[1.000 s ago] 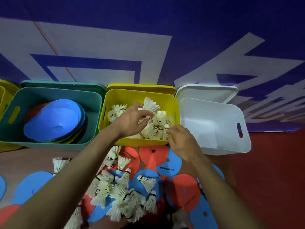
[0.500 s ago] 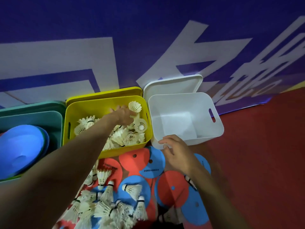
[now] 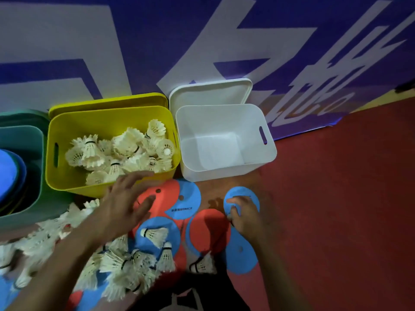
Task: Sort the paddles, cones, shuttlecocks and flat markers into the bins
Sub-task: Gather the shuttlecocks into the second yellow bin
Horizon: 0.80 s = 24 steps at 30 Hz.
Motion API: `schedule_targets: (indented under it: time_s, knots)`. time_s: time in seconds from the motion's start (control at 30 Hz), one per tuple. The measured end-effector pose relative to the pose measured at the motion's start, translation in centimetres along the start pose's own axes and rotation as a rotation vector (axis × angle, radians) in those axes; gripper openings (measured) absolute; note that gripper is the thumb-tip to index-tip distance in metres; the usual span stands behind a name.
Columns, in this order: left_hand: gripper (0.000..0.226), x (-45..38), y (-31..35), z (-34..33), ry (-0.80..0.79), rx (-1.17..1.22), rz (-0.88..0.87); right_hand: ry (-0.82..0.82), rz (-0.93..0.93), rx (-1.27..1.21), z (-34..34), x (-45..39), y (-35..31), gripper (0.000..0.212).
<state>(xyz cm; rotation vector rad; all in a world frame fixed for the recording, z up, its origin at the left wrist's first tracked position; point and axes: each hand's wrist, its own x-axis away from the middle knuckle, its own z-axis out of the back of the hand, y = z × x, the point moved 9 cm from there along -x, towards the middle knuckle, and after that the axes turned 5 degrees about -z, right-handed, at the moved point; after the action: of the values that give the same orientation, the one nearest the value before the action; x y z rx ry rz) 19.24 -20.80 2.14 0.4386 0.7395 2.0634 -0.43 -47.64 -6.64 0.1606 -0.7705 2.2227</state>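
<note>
my left hand (image 3: 128,200) hangs empty with fingers spread, just in front of the yellow plastic bin (image 3: 67,176), its fingertips over a flat red round marker (image 3: 166,194) on the floor. that bin holds a heap of white feather shuttlecocks (image 3: 125,151). my right hand (image 3: 243,213) is curled down on a flat blue round marker (image 3: 241,195); the fingers are bent over its near edge, but i cannot tell whether they grip it or only press on it, since my knuckles hide the contact. beside the yellow bin, to the right, stands a white plastic bin (image 3: 253,167) with nothing in it. at the left edge a teal plastic bin (image 3: 33,212) is cut off, with blue dish-shaped cones (image 3: 11,173) only partly in view inside. more loose white shuttlecocks (image 3: 128,265) lie in a pile on the floor under my left forearm, blurred towards the left. other red and blue floor discs (image 3: 208,230) overlap between my hands. something dark at the bottom edge is too dim to make out.
</note>
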Motion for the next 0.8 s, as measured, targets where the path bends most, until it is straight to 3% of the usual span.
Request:
schedule_targets:
  time_s: [0.17,0.33,0.43,0.53,0.63,0.8]
  knots:
    - [0.038,4.5,3.2,-10.0,-0.061,0.137,-0.054,0.063,-0.185,0.014,-0.6,2.2,5.2,0.022]
    - [0.053,5.3,3.7,-17.8,-0.198,0.201,0.054,-0.164,-0.295,0.079,-4.7,3.1,9.0,0.042]
    - [0.055,4.7,4.2,-20.2,-0.264,0.101,-0.003,-0.178,-0.265,-0.017,-5.5,3.7,8.8,0.042]
    - [0.06,4.4,5.3,-23.2,-0.473,-0.064,-0.084,-0.122,-0.246,-0.069,-5.9,3.3,9.3,0.043]
    - [0.067,4.6,6.1,-26.7,-0.665,-0.229,-0.139,-0.103,-0.199,-0.088,-8.8,1.4,12.8,0.06]
    - [0.053,5.0,6.3,-29.7,-0.68,-0.357,-0.161,-0.141,-0.237,-0.046,-9.8,1.1,13.7,0.058]
